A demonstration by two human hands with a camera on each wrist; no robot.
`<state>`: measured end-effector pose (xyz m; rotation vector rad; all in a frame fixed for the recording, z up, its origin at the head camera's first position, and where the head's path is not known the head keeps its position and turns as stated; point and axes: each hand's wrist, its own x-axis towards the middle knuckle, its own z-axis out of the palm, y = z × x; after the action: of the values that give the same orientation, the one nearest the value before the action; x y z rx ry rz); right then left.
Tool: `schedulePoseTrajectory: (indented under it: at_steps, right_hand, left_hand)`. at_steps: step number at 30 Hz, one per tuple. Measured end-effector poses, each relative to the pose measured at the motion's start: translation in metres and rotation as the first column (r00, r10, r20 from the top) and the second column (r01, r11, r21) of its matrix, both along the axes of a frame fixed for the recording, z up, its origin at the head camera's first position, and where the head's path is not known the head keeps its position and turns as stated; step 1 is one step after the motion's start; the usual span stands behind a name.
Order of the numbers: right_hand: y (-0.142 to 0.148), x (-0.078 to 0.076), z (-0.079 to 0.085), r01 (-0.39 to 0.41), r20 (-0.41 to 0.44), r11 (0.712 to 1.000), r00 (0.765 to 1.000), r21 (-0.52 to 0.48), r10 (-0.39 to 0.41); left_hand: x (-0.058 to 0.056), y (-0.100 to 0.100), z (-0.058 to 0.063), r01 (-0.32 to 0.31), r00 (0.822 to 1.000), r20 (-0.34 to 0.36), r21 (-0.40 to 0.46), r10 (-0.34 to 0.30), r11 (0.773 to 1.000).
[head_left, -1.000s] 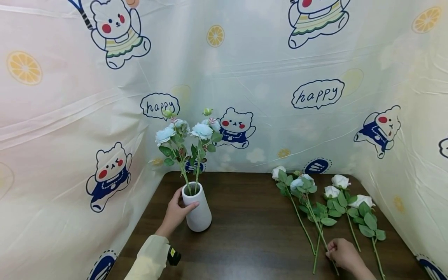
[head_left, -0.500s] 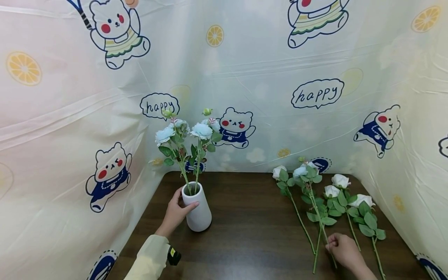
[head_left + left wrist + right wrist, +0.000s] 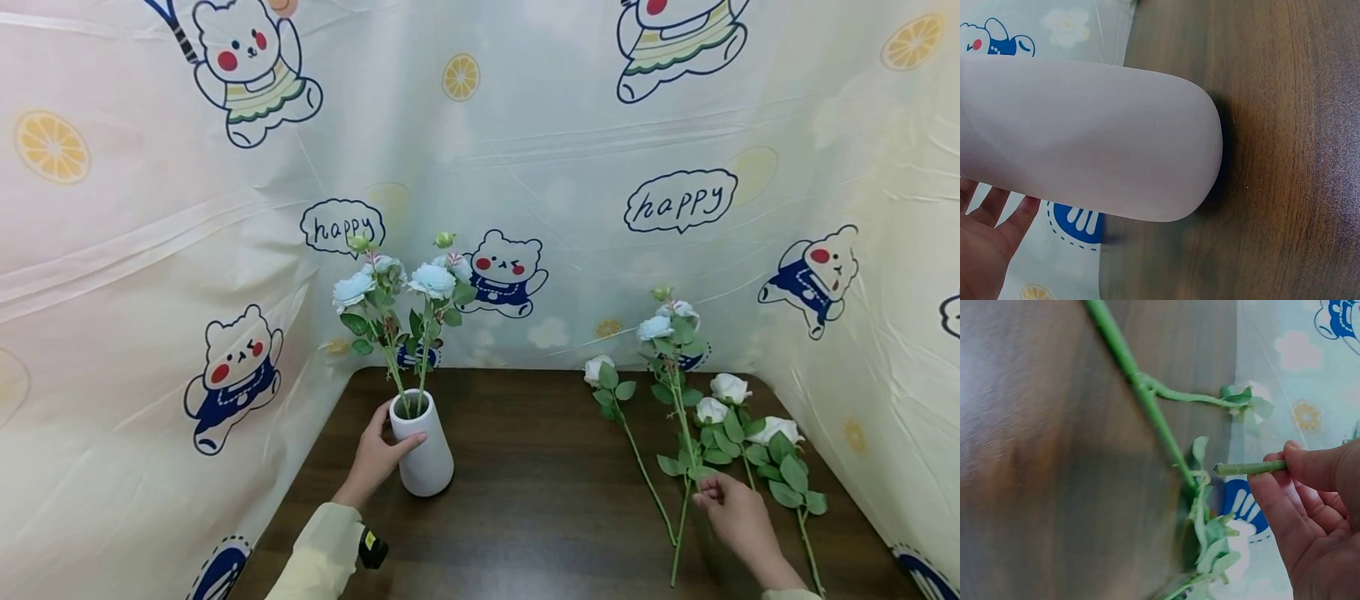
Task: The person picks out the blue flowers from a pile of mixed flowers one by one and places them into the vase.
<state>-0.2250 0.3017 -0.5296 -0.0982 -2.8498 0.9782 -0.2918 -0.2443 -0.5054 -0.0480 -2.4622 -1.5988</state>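
My left hand (image 3: 381, 454) holds the white vase (image 3: 426, 462) round its neck, thumb across the front. In the left wrist view the vase's smooth side (image 3: 1104, 137) fills much of the frame, fingertips along one edge. Two light blue artificial flowers (image 3: 432, 282) stand upright in the vase, their lower stems hidden inside. On the right, my right hand (image 3: 738, 517) pinches a third light blue flower (image 3: 657, 327) low on its stem, blooms raised and leaning away. In the right wrist view the cut stem end (image 3: 1235, 469) sticks out between thumb and fingers.
Several white roses lie on the right of the brown table: one (image 3: 597, 369) at the left, others (image 3: 730, 388) farther right. A green stem (image 3: 679, 542) lies beside the right hand. A patterned curtain (image 3: 540, 150) hangs round the table. A black device (image 3: 372, 547) sits on the left wrist.
My right hand has moved forward, away from the near edge, and lifted the light blue flower; its blooms rise above the white roses. The left hand and vase have stayed still.
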Motion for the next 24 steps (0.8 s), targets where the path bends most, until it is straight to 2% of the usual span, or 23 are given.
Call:
schedulePoseTrajectory:
  at_steps: [11, 17, 24]
  right_hand:
    - [-0.018, -0.008, 0.017, 0.021, -0.141, 1.000, 0.990, 0.001, -0.021]
    - [-0.030, -0.017, 0.022, 0.031, -0.272, 0.999, 0.962, -0.011, -0.033]
    - [-0.044, -0.025, 0.035, 0.025, -0.348, 0.999, 0.937, -0.043, -0.038]
  left_hand:
    - [0.001, 0.000, 0.002, 0.003, 1.000, 0.009, 0.001, -0.003, 1.000]
    - [0.002, 0.000, 0.002, 0.002, 1.000, 0.017, -0.005, -0.002, 1.000]
    - [0.001, 0.000, 0.002, 0.013, 1.000, 0.006, -0.009, -0.013, 1.000]
